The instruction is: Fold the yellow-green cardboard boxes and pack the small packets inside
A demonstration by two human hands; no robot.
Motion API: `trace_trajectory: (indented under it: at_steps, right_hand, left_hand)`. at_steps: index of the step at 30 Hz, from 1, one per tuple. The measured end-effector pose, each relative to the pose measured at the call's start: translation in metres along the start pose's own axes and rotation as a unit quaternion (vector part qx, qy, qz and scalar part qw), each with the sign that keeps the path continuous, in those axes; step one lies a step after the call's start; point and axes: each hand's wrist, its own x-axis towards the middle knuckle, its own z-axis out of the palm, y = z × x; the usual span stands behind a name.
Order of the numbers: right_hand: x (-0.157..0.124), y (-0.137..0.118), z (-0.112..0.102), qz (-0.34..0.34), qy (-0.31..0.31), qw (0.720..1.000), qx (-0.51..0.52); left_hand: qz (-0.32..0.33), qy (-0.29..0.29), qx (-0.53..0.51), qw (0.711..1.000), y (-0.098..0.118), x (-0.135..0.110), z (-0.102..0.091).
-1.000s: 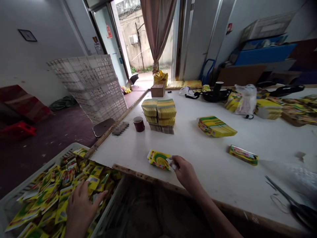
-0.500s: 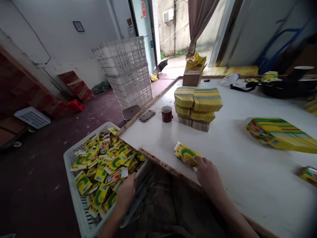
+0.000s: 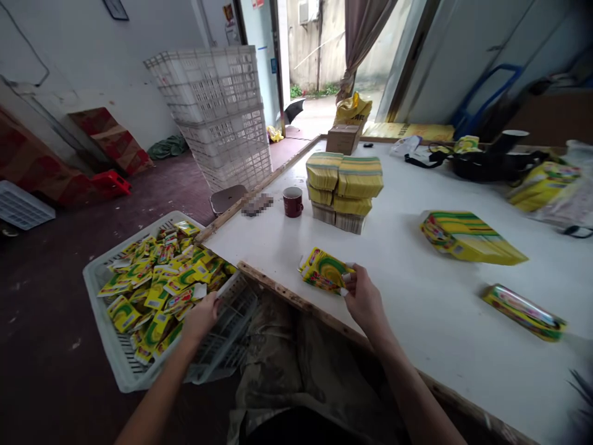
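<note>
Left of the table (image 3: 417,321), down on the floor, sits the crate (image 3: 107,352), with the left hand (image 3: 201,318) in among its packets (image 3: 157,284). At the table's near edge the small stack (image 3: 324,271) lies in the right hand (image 3: 364,300). Behind it are the mug (image 3: 293,201) and the tall pile (image 3: 345,191), with two bundles (image 3: 467,238) to the right.

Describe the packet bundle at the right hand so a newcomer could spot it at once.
On the big white table, follow the wooden near edge to the right hand. In its grip is a small bundle of yellow-green packets. Unlike the tall pile behind it by the dark mug, it is thin, loosely fanned and lies closest to that edge.
</note>
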Motion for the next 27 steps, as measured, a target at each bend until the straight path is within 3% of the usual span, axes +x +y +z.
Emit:
trace_trajectory:
  at_steps: [2, 4, 7, 8, 9, 10, 11, 12, 13, 14, 15, 17, 18, 20, 22, 27]
  right_hand:
    - [0.0, 0.004, -0.015, 0.01, 0.037, 0.995, 0.093]
    - [-0.003, 0.004, -0.027, 0.018, 0.074, 0.984, 0.163]
    - [-0.013, -0.011, -0.029, 0.019, 0.089, 0.971, 0.222]
    - [-0.017, -0.02, -0.023, 0.017, 0.071, 0.968, 0.24]
    - [-0.023, -0.03, -0.015, 0.01, 0.042, 0.962, 0.27]
    - [-0.028, -0.041, -0.005, 0.004, 0.001, 0.954, 0.299]
    - [-0.034, -0.052, 0.006, 0.001, -0.048, 0.944, 0.326]
    - [-0.04, -0.061, 0.017, -0.001, -0.085, 0.932, 0.353]
    - [-0.046, -0.069, 0.026, -0.002, -0.116, 0.923, 0.368]
    - [-0.051, -0.075, 0.034, -0.002, -0.139, 0.914, 0.382]
    - [-0.056, -0.08, 0.038, -0.004, -0.151, 0.907, 0.393]
    - [-0.064, -0.087, 0.042, -0.013, -0.152, 0.909, 0.388]
    - [-0.067, -0.09, 0.041, -0.021, -0.148, 0.916, 0.372]
    - [-0.071, -0.098, 0.04, -0.035, -0.152, 0.928, 0.338]
    - [-0.07, -0.106, 0.042, -0.021, -0.177, 0.918, 0.355]
    - [-0.047, -0.11, 0.055, 0.076, -0.27, 0.816, 0.506]
  left_hand:
    - [0.003, 0.019, -0.005, 1.0, -0.015, 0.016, -0.005]
    - [-0.01, 0.066, -0.004, 0.998, -0.017, 0.029, -0.014]
    - [-0.034, 0.188, -0.053, 0.98, 0.024, 0.028, -0.035]
    - [0.02, 0.227, -0.18, 0.957, 0.049, 0.022, -0.042]
    - [0.087, 0.22, -0.322, 0.917, 0.077, 0.013, -0.049]
    - [0.165, 0.162, -0.462, 0.856, 0.107, 0.002, -0.056]
    - [0.22, 0.092, -0.588, 0.773, 0.136, -0.008, -0.063]
    - [0.226, 0.037, -0.681, 0.696, 0.163, -0.019, -0.069]
    - [0.217, 0.009, -0.739, 0.637, 0.185, -0.027, -0.076]
    - [0.166, 0.001, -0.827, 0.537, 0.203, -0.034, -0.082]
    - [0.116, -0.021, -0.881, 0.459, 0.215, -0.038, -0.088]
    - [0.024, -0.015, -0.939, 0.344, 0.226, -0.04, -0.099]
    - [-0.009, -0.006, -0.95, 0.314, 0.226, -0.038, -0.103]
    - [-0.061, 0.021, -0.956, 0.287, 0.221, -0.032, -0.109]
    - [-0.109, 0.029, -0.952, 0.284, 0.214, -0.025, -0.112]
    - [-0.22, -0.002, -0.916, 0.336, 0.206, -0.019, -0.11]
